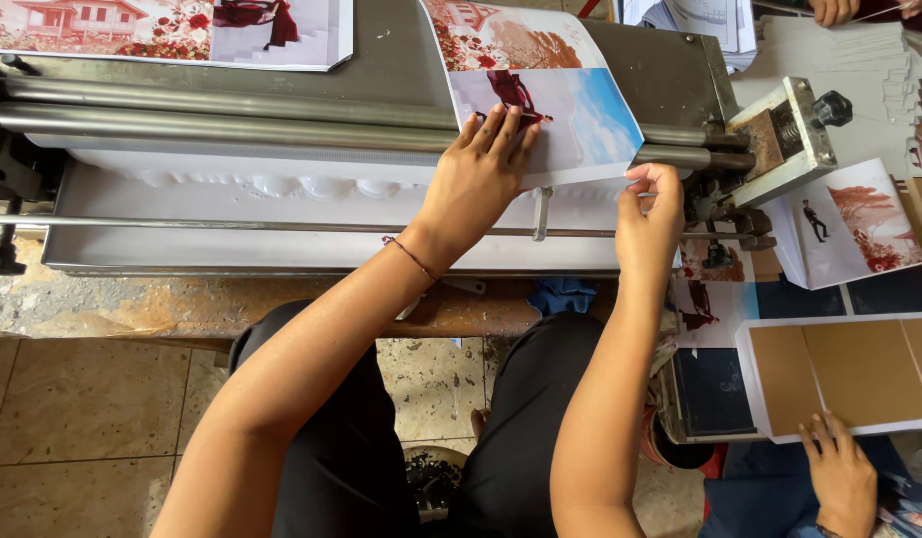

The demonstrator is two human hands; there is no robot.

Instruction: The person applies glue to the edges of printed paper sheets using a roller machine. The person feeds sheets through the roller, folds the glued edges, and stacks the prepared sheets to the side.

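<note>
Looks like a small print-finishing workshop: big metal roller gluing machine [281, 130] at 12 o'clock, printed sheets [162, 30] on it, stacked cardboard covers [849, 374] at 3 o'clock, worn tile floor [82, 399].

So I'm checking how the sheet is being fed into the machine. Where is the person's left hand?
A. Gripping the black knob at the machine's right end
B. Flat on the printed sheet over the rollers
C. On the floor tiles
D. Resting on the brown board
B: the left hand lies palm down on the printed sheet above the rollers, while the right hand pinches the sheet's lower right edge.
</note>
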